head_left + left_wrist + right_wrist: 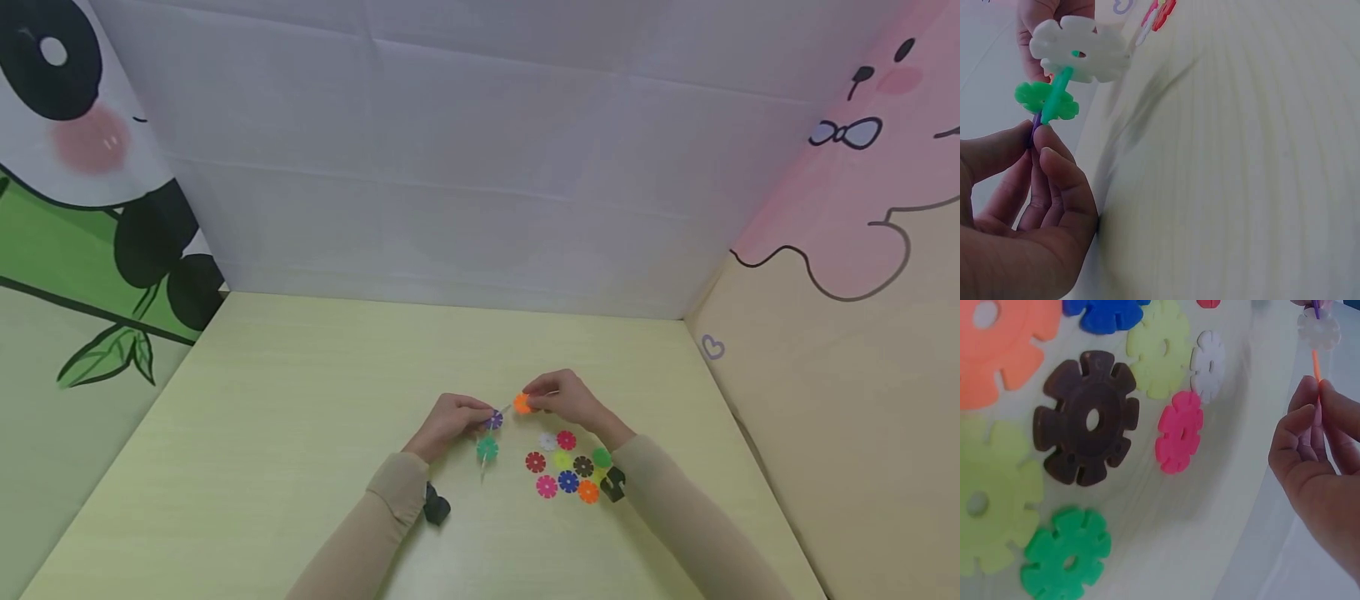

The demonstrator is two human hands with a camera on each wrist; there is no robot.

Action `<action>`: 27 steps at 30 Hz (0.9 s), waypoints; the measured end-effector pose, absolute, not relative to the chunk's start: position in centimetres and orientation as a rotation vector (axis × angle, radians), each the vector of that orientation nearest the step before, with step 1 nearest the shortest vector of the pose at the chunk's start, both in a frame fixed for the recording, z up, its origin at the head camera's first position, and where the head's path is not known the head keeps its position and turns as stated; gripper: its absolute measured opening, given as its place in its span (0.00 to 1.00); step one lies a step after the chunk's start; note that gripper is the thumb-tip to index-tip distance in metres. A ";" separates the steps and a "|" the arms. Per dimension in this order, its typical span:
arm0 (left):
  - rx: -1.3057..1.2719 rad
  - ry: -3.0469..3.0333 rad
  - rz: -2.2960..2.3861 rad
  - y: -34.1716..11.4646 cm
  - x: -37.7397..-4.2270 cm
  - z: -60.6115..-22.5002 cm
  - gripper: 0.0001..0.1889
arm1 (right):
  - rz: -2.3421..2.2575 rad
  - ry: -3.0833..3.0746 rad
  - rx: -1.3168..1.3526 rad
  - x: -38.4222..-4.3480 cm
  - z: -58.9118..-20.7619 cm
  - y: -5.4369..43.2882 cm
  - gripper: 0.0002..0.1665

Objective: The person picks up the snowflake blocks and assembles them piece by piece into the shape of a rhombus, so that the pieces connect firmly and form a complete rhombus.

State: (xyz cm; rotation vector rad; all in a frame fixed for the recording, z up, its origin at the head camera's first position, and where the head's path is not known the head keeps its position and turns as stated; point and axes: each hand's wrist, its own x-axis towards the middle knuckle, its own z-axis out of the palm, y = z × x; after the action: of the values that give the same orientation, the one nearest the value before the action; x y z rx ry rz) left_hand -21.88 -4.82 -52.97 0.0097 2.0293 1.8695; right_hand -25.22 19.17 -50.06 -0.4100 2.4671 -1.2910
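Head: worktop [322, 400]; left hand [447, 421] pinches the purple disc [494, 419] of a small chain, green disc [487, 448] just below in view. Right hand [567, 397] pinches an orange disc [522, 403]. Loose discs [562, 460] nearby, not yet joined.

Left wrist: grip narrow, on purple; green and a white disc [1085, 40] already linked.

Right wrist: grip narrow, on orange, its edge at another white disc [1325, 331]; whether seated, cannot tell. Judgement: several joins done, orange join under way, loose pieces left over.

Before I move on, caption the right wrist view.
Right hand pinching an edge-on orange disc; brown disc and green disc on the table.
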 end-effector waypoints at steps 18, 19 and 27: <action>0.010 2.015 1.867 -4.8 -21.8 -53.0 0.09 | -1.272 2.417 -0.448 -25.6 -50.2 19.0 0.10; 0.014 2.018 1.865 -4.8 -21.8 -53.0 0.09 | -1.269 2.409 -0.444 -25.6 -50.3 19.0 0.10; 0.025 2.027 1.861 -4.7 -21.9 -53.0 0.10 | -1.297 2.352 -0.406 -25.7 -50.4 18.9 0.13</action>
State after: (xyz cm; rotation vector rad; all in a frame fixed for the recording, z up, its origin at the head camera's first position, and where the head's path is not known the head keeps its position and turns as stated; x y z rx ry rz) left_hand -21.87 -4.71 -52.97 0.0249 2.0269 1.8612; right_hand -25.67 18.89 -50.40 -0.4062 2.3519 -1.2973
